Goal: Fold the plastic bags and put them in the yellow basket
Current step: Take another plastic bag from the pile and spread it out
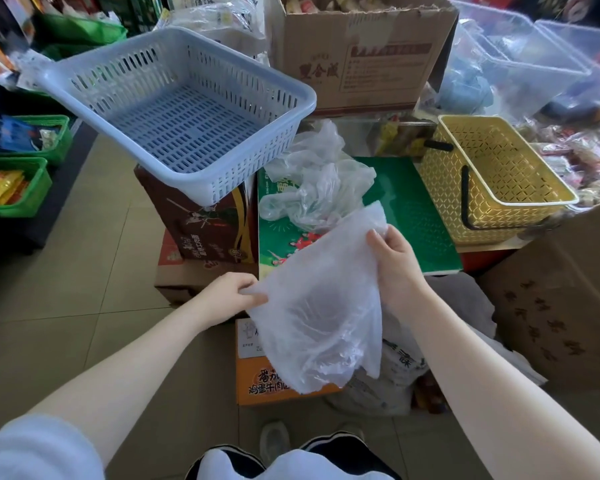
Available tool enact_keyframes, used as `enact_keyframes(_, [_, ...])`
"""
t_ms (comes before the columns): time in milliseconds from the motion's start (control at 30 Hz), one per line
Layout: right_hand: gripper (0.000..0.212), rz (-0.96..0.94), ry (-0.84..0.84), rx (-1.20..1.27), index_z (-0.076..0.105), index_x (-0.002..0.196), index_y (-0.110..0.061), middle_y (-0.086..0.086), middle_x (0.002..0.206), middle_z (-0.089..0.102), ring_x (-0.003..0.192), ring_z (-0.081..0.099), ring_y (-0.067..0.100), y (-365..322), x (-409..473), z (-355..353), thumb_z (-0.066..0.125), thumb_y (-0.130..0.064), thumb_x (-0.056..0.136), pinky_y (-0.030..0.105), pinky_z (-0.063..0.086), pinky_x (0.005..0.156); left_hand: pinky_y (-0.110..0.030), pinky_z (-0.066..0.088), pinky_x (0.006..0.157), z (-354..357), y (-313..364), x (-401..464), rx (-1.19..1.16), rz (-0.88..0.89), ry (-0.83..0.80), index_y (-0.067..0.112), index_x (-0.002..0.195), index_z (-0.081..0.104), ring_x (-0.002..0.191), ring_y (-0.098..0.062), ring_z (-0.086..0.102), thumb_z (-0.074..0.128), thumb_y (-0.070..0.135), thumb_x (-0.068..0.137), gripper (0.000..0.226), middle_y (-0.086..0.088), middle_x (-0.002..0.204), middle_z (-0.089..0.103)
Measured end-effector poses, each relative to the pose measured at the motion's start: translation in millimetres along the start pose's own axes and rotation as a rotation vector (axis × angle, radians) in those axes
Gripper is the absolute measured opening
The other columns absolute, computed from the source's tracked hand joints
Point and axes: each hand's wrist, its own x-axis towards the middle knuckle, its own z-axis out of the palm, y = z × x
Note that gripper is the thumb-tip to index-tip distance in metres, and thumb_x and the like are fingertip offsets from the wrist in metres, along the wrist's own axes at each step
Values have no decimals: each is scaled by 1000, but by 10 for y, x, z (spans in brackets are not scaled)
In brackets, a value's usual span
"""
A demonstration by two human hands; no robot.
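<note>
While the person stands over a stack of cartons, both hands hold one translucent plastic bag (321, 306) in the air in front of the body. Left hand (234, 294) pinches the bag's left edge between thumb and fingers; grip narrow, fingertips partly hidden by the film. Right hand (394, 261) pinches the upper right edge, thumb on the near face, the other fingers behind the plastic and not readable. Bag hangs loose and crumpled below the hands, its lower end covering part of an orange carton (257, 386) whose print is cut off by it.

Beyond the held bag, a loose heap of more bags (317, 181) lies on a green box (416, 216); how many are in the heap cannot be told, since they overlap and are see-through. Yellow basket (499, 174) sits just right of the green box, dark handle folded down its near side; what can be seen of its inside shows nothing, but the near wall hides part of the floor.

Blue-grey basket (177, 109) rests tilted on a brown carton (205, 230) to the left. Big cardboard box (364, 53) behind, its top cut by the frame edge. Clear bins (534, 53) at upper right, contents blurred. Green crates (32, 174) of packets at far left, half out of frame.
</note>
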Motion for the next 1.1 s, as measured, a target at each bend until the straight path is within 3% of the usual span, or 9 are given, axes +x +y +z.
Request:
enact_keyframes(100, [12, 116, 232, -289, 48, 81, -21, 14, 87, 45, 76, 43, 26, 128, 34, -140, 60, -24, 82, 39, 37, 69, -29, 38, 63, -27, 37, -2, -119, 12, 181, 10, 74, 60, 61, -11, 50, 64, 25, 86, 20, -3, 67, 59])
enact_keyframes(167, [34, 94, 373, -597, 49, 119, -11, 15, 121, 51, 110, 50, 26, 189, 3, -131, 60, -14, 88, 35, 40, 93, -33, 41, 65, -71, 167, 10, -182, 85, 237, 9, 80, 61, 65, -20, 53, 66, 28, 84, 20, -15, 74, 61])
enact_keyframes(267, [49, -375, 163, -788, 44, 135, -12, 8, 144, 38, 135, 32, 20, 127, -171, 116, 60, -20, 89, 29, 25, 109, -38, 44, 66, -73, 389, 16, -165, 255, 189, 2, 81, 58, 67, -29, 51, 66, 29, 83, 28, -17, 73, 58])
enact_keyframes(367, [37, -712, -205, -876, 63, 114, -8, 8, 120, 61, 114, 55, 23, 41, -265, 380, 54, -31, 87, 42, 45, 97, -22, 40, 59, -47, 573, -11, -91, 396, 190, 10, 75, 60, 58, -9, 48, 65, 27, 85, 20, 5, 63, 54])
enact_keyframes(500, [30, -854, -268, -892, 67, 101, -6, 2, 96, 69, 87, 64, 18, 12, -245, 481, 57, -30, 87, 28, 51, 74, -31, 42, 60, -45, 609, -26, -62, 481, 227, 13, 83, 64, 67, -23, 55, 57, 32, 89, 21, -8, 73, 61])
enact_keyframes(600, [14, -591, -185, -715, 67, 98, -8, -12, 81, 61, 70, 54, -1, 24, -212, 487, 64, -14, 86, 11, 41, 65, -13, 37, 62, -34, 546, -34, -36, 449, 296, 14, 81, 62, 69, -6, 54, 54, 30, 90, 20, 3, 72, 59])
enact_keyframes(767, [13, -140, -418, -552, 68, 89, -22, -2, 73, 55, 64, 44, 9, 13, -123, 432, 66, -10, 85, 21, 36, 62, -10, 42, 75, 48, 366, -46, -22, 441, 217, 19, 93, 63, 86, -7, 57, 58, 17, 89, 6, 4, 90, 63])
enact_keyframes(933, [22, -41, -325, -243, 63, 72, -26, -7, 67, 53, 63, 46, 11, 20, -47, 244, 62, -8, 86, 19, 35, 58, -29, 36, 99, 73, 168, 42, -76, -15, 433, 15, 127, 46, 117, -12, 44, 53, 34, 91, 40, 1, 128, 46])
enact_keyframes(1100, [18, 83, -277, 23, 48, 63, -17, 2, 61, 48, 55, 46, 15, 88, 47, 12, 50, -2, 74, 28, 34, 56, -37, 47, 90, 54, 58, 62, -921, -376, -34, 13, 112, 61, 104, -26, 62, 50, 51, 84, 48, -10, 111, 67])
